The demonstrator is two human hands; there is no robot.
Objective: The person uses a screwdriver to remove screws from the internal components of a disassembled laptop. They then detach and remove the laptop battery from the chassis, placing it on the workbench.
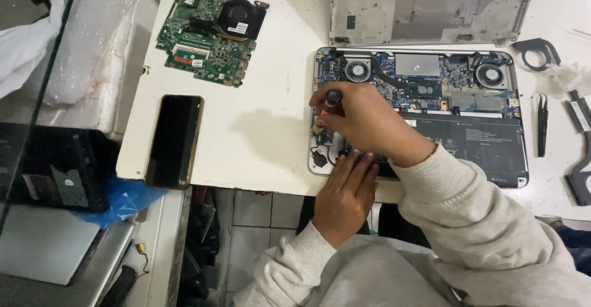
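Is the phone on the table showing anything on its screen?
No, the phone lies flat on the white table with a dark, blank screen, left of the opened laptop.

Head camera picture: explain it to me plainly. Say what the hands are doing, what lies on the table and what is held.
One camera sits on a person's head and looks down at their own two hands. The right hand grips a small screwdriver upright over an opened laptop, whose inner boards and two fans show. The left hand rests flat on the laptop's near edge. The removed bottom cover lies behind it. On the white table there are also a loose green circuit board with a fan, a dark phone and black tweezers.
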